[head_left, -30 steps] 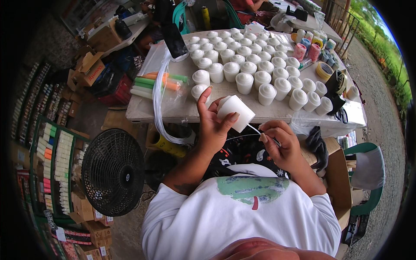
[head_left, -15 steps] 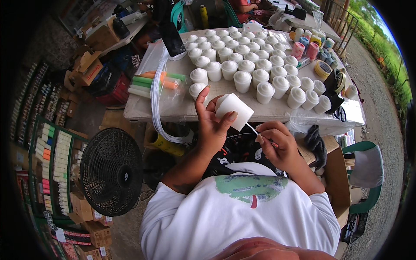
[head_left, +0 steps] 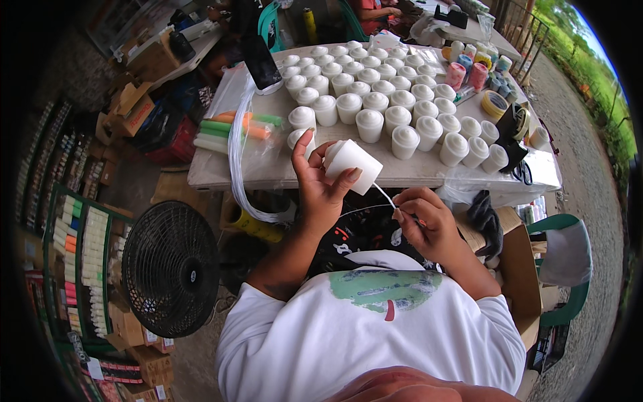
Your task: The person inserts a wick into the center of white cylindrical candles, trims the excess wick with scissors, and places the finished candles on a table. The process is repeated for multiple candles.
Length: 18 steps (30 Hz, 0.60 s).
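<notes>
Here, from afar, I hold a tilted white candle (head_left: pixel 359 165) in my half-curled left hand (head_left: pixel 321 191) by the near edge of the worktop (head_left: pixel 278 175), my right hand (head_left: pixel 427 221) pinching the white cord (head_left: pixel 384 192) at its flat end.

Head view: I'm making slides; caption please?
Left hand holds a white cylinder; right hand pinches the thin cord leaving its end.
</notes>
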Motion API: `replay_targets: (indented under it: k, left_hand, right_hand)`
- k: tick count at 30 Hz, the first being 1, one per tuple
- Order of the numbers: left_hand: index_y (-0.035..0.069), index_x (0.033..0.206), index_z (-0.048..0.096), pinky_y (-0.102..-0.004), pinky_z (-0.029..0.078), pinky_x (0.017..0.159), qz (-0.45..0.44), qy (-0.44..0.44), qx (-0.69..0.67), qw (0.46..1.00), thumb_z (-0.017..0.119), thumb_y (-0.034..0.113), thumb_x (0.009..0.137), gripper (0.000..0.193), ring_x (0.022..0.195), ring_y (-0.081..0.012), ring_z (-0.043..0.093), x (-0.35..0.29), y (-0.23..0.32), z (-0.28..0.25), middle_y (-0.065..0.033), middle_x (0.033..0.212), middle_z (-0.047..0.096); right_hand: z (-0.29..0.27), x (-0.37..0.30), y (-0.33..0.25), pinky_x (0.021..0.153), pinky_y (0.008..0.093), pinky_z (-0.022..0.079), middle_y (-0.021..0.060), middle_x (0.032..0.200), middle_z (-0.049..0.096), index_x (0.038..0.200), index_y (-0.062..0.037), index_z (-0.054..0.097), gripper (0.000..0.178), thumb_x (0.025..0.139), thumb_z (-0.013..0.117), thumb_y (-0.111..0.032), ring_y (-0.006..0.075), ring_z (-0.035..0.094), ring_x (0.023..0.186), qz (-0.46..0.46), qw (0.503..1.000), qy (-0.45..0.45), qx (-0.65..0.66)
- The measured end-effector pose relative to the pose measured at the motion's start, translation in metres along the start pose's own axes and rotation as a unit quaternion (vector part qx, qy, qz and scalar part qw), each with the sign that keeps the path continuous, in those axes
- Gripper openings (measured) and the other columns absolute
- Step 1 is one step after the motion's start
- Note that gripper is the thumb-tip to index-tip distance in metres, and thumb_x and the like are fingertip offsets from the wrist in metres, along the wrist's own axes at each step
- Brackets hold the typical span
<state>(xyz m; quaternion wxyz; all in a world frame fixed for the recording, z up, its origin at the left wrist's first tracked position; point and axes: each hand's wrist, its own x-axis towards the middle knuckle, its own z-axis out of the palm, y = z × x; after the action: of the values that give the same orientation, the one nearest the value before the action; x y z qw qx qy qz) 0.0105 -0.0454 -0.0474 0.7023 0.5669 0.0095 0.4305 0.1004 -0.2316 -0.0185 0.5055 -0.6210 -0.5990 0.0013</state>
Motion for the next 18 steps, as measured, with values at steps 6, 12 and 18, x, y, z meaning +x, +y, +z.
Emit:
replay_targets:
  k: [6, 12, 18]
  left_hand:
    - [0.006, 0.131, 0.038, -0.0426, 0.043, 0.094, 0.074, -0.018, 0.337, 0.938, 0.076, 0.016, 0.078, 0.066, 0.111, -0.0304, 0.05, 0.043, -0.065, -0.049, -0.0164, 0.12, 0.045]
    - [0.005, 0.125, 0.047, -0.0506, 0.034, 0.103, 0.245, -0.074, 0.571, 0.78, 0.073, 0.02, 0.08, 0.055, 0.121, -0.043, 0.04, 0.05, -0.073, -0.032, -0.0199, 0.122, 0.044]
    - [0.012, 0.118, 0.06, -0.0513, 0.027, 0.108, 0.119, -0.305, 0.394, 0.859, 0.07, 0.03, 0.083, 0.04, 0.13, -0.0408, 0.034, 0.031, -0.013, 0.014, -0.0128, 0.128, 0.048]
  right_hand:
    - [-0.019, -0.03, 0.025, 0.072, 0.03, 0.047, 0.0122, 0.091, 0.061, 0.089, 0.0014, 0.059, 0.005, 0.086, 0.062, 0.001, 0.0237, 0.059, 0.08, 0.08, 0.995, 0.063, -0.01]
    - [-0.035, -0.066, 0.057, 0.071, 0.0284, 0.045, 0.0092, 0.083, 0.061, 0.089, 0.0003, 0.061, 0.003, 0.088, 0.063, -0.002, 0.0196, 0.058, 0.077, 0.206, 0.968, 0.14, 0.019]
    - [-0.035, -0.05, 0.039, 0.068, 0.0298, 0.045, 0.0098, 0.08, 0.06, 0.09, -0.0003, 0.061, 0.004, 0.088, 0.063, -0.003, 0.022, 0.057, 0.073, 0.18, 0.983, 0.036, -0.005]
